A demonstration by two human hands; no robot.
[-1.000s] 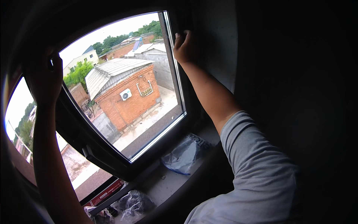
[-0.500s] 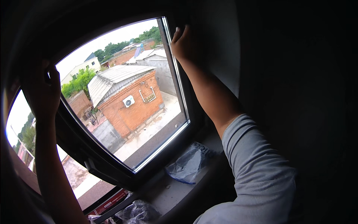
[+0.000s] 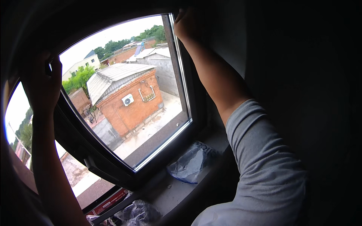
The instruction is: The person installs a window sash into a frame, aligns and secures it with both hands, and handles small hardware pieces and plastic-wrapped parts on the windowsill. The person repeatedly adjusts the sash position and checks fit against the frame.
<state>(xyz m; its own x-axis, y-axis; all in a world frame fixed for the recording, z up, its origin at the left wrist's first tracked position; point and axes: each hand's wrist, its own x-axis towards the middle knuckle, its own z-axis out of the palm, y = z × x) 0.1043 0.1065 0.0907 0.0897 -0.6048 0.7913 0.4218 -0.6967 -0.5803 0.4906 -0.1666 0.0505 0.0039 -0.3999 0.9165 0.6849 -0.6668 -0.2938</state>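
A dark-framed window (image 3: 145, 170) fills the left half of the view, with a tall pane in its frame. At the pane's upper left edge, my left hand (image 3: 42, 84) is closed around the dark frame, its thumb beside a small bright gap. Most of its fingertips are lost in shadow. My right hand (image 3: 187, 26) is raised to the upper right corner of the frame, with fingers bent against the edge. Whatever lies between those fingers, if anything, is too dark to make out. A window handle (image 3: 92, 164) projects from the lower left of the frame.
On the grey sill (image 3: 167, 196) lies a clear plastic bag (image 3: 188, 165) with a blue edge. Crumpled clear plastic (image 3: 140, 213) and a red box (image 3: 110, 201) are at the lower left. Outside stands a brick building (image 3: 132, 107). Dark wall borders the right.
My right hand has slid upward along the frame's right edge to the top corner. The left hand keeps its place on the frame. The view has shifted slightly.
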